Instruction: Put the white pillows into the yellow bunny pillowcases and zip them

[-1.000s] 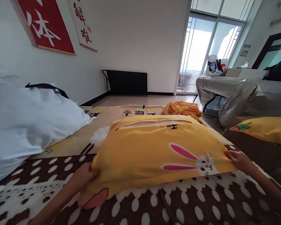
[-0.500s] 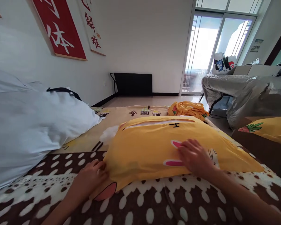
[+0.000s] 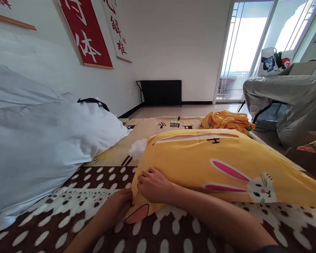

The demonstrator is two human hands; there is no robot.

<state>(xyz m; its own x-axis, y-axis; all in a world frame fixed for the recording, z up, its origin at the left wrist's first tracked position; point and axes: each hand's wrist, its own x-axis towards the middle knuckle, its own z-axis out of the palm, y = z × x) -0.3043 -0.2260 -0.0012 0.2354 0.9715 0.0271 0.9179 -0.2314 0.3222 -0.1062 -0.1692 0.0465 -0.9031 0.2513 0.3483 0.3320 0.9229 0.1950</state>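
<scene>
Left fingers [image 3: 126, 196] tight on pillow [image 3: 184, 158], right fingers [image 3: 144, 175] curled, hold unclear — spotted blanket [image 3: 155, 239] below, wall [image 3: 179, 38] beyond.

left grip [image 3: 120, 205] + right grip [image 3: 153, 185] | touching yellow pillow [image 3: 184, 165] | left end

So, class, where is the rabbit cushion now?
In the head view, the rabbit cushion lies right of centre on the patterned blanket, left hand and right hand at its left end, crumpled cloth beyond it.
</scene>
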